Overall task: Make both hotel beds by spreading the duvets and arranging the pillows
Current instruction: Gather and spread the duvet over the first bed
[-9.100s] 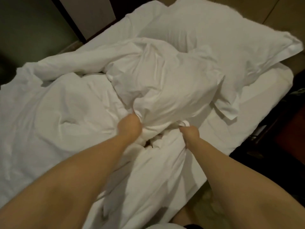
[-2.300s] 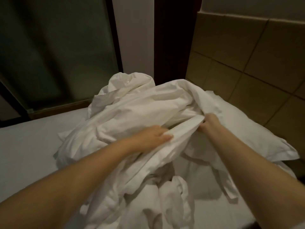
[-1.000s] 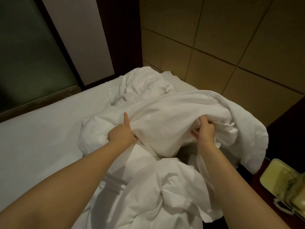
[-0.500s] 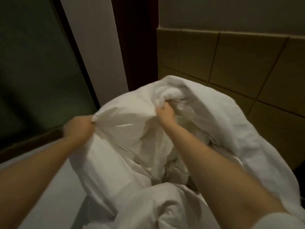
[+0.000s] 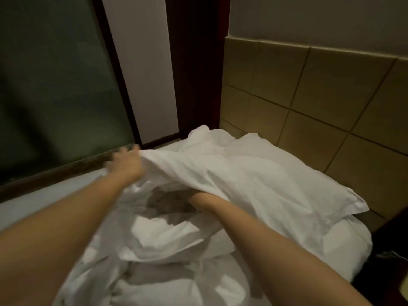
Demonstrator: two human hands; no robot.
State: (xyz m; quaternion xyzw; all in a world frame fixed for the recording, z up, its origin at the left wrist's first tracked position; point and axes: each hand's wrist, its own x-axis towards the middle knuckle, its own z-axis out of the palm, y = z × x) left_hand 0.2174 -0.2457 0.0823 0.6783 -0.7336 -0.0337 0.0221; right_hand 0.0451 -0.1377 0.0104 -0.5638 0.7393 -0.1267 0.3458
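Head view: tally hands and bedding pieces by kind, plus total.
Hands showing: 1, the left hand; right hand hidden under fabric.
Duvets: 1, the white duvet.
Pillows: 1, the white pillow.
Total: 3.

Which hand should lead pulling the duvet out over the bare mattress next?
Left, probably. The left hand is in the open at the raised edge of the duvet, on the bare mattress side. The right hand is hidden under the fabric; only its forearm shows.
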